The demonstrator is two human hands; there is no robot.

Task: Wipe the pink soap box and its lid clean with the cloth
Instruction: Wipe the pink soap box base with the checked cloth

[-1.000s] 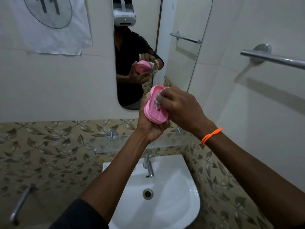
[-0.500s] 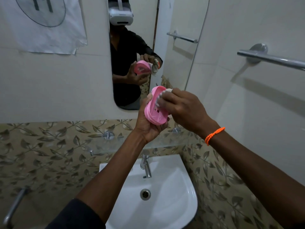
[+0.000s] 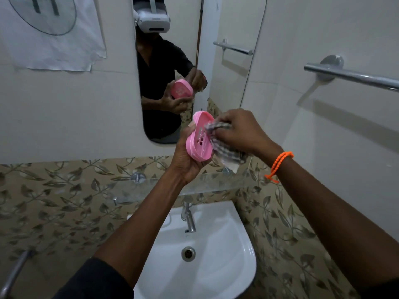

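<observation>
My left hand [image 3: 185, 160] holds the pink soap box [image 3: 199, 137] from below, tilted up on its long edge with its slotted inside facing right. Just right of it, my right hand [image 3: 239, 130] grips a bunched checked cloth [image 3: 224, 147]. The cloth touches the box's right rim and hangs down beneath my fingers. Both hands are raised in front of the mirror [image 3: 172, 61], above the basin. I see no separate lid.
A white basin [image 3: 226, 255] with a chrome tap [image 3: 190, 219] sits below my arms. A glass shelf [image 3: 151, 190] runs along the leaf-patterned tiles. A towel bar [image 3: 349, 76] juts from the right wall. A paper sheet [image 3: 49, 33] hangs top left.
My right hand has drawn back out of the box toward the right, and more of the cloth now hangs loose below it. The box's slotted inside is uncovered.
</observation>
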